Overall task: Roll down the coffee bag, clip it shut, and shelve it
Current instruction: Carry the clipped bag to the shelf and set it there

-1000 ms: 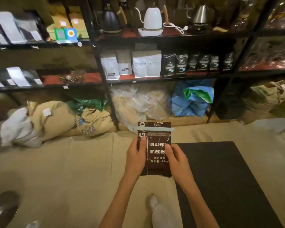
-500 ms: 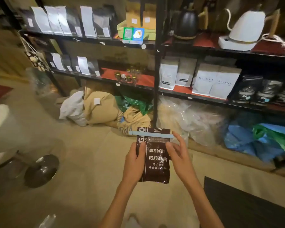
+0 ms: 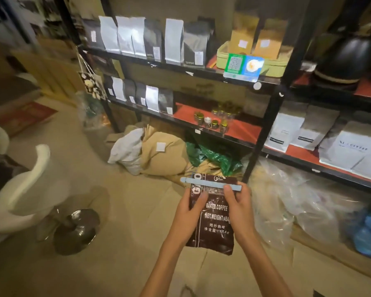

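A dark brown coffee bag (image 3: pixel 215 230) printed "BAKED.COFFEE" hangs upright in front of me, held by both hands. A pale blue clip (image 3: pixel 210 183) lies across its rolled top. My left hand (image 3: pixel 190 213) grips the bag's left edge, thumb on the front. My right hand (image 3: pixel 238 209) grips the right edge, its thumb just under the clip's right end. Ahead stands a black metal shelf rack (image 3: pixel 268 116) with red boards; its middle board (image 3: pixel 186 113) shows a bare red patch between dark bags and small jars.
Grey and black coffee bags (image 3: pixel 150 39) fill the upper shelf; small jars (image 3: pixel 214 120) stand on the middle board. Burlap sacks (image 3: pixel 161 155) and clear plastic bags (image 3: pixel 287 198) lie on the floor under the rack. A white swivel chair (image 3: pixel 30 189) stands at left.
The view has swung left along the rack and closer to it. Both hands keep the clipped bag in front; the dark mat has left the view and the chair has appeared.
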`<action>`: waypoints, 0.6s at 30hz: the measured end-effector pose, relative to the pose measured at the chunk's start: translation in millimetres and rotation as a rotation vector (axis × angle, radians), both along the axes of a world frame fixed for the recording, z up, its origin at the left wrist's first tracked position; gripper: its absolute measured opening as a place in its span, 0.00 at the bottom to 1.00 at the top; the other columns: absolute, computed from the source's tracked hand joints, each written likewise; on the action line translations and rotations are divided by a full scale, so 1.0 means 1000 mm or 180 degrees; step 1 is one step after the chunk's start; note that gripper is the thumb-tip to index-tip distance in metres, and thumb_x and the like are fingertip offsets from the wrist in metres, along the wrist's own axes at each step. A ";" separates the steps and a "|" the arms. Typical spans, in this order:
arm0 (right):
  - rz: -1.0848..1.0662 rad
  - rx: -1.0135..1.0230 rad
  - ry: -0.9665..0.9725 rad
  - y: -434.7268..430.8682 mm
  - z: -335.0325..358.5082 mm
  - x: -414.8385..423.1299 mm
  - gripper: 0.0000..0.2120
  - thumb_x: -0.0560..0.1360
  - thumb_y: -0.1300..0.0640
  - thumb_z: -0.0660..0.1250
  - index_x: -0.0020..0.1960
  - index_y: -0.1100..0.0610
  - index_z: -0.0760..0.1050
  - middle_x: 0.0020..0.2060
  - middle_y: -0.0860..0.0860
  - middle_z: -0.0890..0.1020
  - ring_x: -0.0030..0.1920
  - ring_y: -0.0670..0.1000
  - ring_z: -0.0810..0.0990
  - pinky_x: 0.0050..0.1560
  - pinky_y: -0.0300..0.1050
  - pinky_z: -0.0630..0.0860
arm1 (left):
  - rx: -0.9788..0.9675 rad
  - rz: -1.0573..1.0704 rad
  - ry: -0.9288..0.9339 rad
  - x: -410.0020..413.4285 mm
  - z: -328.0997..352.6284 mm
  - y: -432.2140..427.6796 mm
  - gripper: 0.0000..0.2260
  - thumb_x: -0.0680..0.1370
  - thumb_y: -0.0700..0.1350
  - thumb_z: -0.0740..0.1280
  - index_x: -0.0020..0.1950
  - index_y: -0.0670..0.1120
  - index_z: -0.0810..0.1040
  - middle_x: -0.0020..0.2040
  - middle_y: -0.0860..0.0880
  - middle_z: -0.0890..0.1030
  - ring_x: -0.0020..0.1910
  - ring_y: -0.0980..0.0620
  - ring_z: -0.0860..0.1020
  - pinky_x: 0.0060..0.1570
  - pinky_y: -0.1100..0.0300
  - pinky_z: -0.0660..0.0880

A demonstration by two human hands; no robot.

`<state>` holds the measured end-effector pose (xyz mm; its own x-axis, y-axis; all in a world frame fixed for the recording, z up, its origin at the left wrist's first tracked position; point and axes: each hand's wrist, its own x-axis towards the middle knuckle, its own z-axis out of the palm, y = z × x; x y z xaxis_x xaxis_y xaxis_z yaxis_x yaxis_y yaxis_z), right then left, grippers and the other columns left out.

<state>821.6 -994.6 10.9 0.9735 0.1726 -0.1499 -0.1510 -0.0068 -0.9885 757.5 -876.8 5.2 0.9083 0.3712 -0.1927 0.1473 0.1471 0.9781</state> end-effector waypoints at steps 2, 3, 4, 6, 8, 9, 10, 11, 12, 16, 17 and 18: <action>0.0082 -0.0153 -0.0033 0.030 0.001 0.022 0.03 0.80 0.56 0.64 0.53 0.54 0.71 0.44 0.49 0.83 0.37 0.40 0.85 0.35 0.36 0.80 | 0.0028 -0.0025 0.0005 0.021 -0.002 0.034 0.11 0.80 0.47 0.67 0.62 0.50 0.76 0.50 0.55 0.87 0.48 0.56 0.85 0.42 0.65 0.79; 0.0180 -0.0207 0.0016 0.043 0.002 0.033 0.04 0.80 0.55 0.64 0.54 0.54 0.71 0.46 0.50 0.84 0.38 0.42 0.85 0.38 0.38 0.81 | 0.0035 -0.0030 0.0031 0.031 -0.004 0.051 0.11 0.80 0.48 0.68 0.62 0.51 0.76 0.50 0.54 0.87 0.48 0.56 0.85 0.43 0.65 0.80; 0.0276 -0.0241 0.0088 0.056 0.002 0.043 0.05 0.80 0.54 0.64 0.54 0.54 0.72 0.47 0.51 0.84 0.40 0.45 0.86 0.41 0.42 0.82 | 0.0062 -0.0039 0.0083 0.039 -0.006 0.066 0.11 0.79 0.49 0.68 0.61 0.51 0.77 0.51 0.53 0.87 0.49 0.55 0.85 0.45 0.63 0.80; 0.0411 -0.0238 0.0189 0.080 -0.002 0.064 0.05 0.80 0.54 0.64 0.55 0.54 0.72 0.48 0.52 0.85 0.42 0.47 0.86 0.44 0.46 0.82 | 0.0151 -0.0121 0.0153 0.058 -0.013 0.099 0.11 0.79 0.51 0.68 0.61 0.52 0.76 0.52 0.53 0.86 0.50 0.55 0.85 0.48 0.61 0.80; 0.0485 -0.0259 0.0279 0.103 -0.005 0.085 0.05 0.80 0.55 0.64 0.55 0.55 0.72 0.48 0.53 0.85 0.41 0.47 0.86 0.43 0.44 0.82 | 0.0181 -0.0241 0.0214 0.079 -0.020 0.129 0.13 0.79 0.53 0.68 0.63 0.52 0.76 0.53 0.53 0.86 0.52 0.55 0.85 0.51 0.59 0.80; 0.0495 -0.0265 0.0319 0.115 -0.007 0.095 0.05 0.80 0.56 0.64 0.54 0.55 0.72 0.48 0.53 0.85 0.41 0.47 0.86 0.41 0.43 0.82 | 0.0164 -0.0303 0.0249 0.091 -0.024 0.143 0.14 0.79 0.53 0.68 0.63 0.52 0.75 0.54 0.53 0.86 0.53 0.55 0.84 0.53 0.56 0.80; 0.0496 -0.0266 0.0340 0.127 -0.011 0.107 0.04 0.80 0.56 0.64 0.54 0.55 0.72 0.48 0.54 0.84 0.40 0.47 0.86 0.39 0.41 0.82 | 0.0136 -0.0356 0.0287 0.104 -0.028 0.157 0.15 0.79 0.54 0.68 0.64 0.51 0.75 0.55 0.52 0.86 0.53 0.53 0.84 0.56 0.52 0.80; 0.0491 -0.0274 0.0352 0.139 -0.013 0.118 0.05 0.80 0.56 0.64 0.54 0.56 0.71 0.48 0.54 0.84 0.39 0.46 0.86 0.37 0.39 0.81 | 0.0124 -0.0386 0.0320 0.117 -0.032 0.171 0.16 0.79 0.55 0.68 0.65 0.51 0.75 0.55 0.51 0.85 0.54 0.53 0.84 0.57 0.50 0.80; 0.0494 -0.0304 0.0348 0.152 -0.016 0.131 0.07 0.80 0.55 0.64 0.55 0.57 0.71 0.47 0.54 0.84 0.39 0.45 0.86 0.35 0.37 0.80 | 0.0154 -0.0405 0.0343 0.131 -0.034 0.184 0.17 0.79 0.55 0.68 0.65 0.51 0.75 0.56 0.51 0.85 0.54 0.53 0.84 0.58 0.48 0.80; 0.0570 -0.0326 0.0285 0.203 -0.021 0.188 0.13 0.80 0.53 0.64 0.57 0.62 0.71 0.48 0.53 0.84 0.39 0.42 0.86 0.33 0.33 0.78 | 0.0299 -0.0444 0.0330 0.186 -0.038 0.238 0.15 0.80 0.55 0.66 0.65 0.53 0.75 0.57 0.51 0.85 0.56 0.52 0.84 0.59 0.49 0.79; 0.0590 -0.0301 0.0290 0.216 -0.021 0.204 0.13 0.80 0.53 0.64 0.57 0.62 0.71 0.48 0.53 0.84 0.39 0.42 0.86 0.32 0.33 0.78 | 0.0269 -0.0465 0.0323 0.201 -0.036 0.251 0.15 0.80 0.55 0.66 0.65 0.53 0.75 0.57 0.51 0.85 0.56 0.51 0.84 0.59 0.49 0.79; 0.0627 -0.0297 0.0327 0.229 -0.021 0.221 0.13 0.79 0.52 0.65 0.57 0.61 0.71 0.48 0.53 0.85 0.38 0.42 0.86 0.32 0.33 0.79 | 0.0257 -0.0463 0.0348 0.215 -0.035 0.265 0.15 0.80 0.54 0.66 0.65 0.52 0.75 0.57 0.50 0.85 0.56 0.50 0.84 0.58 0.49 0.79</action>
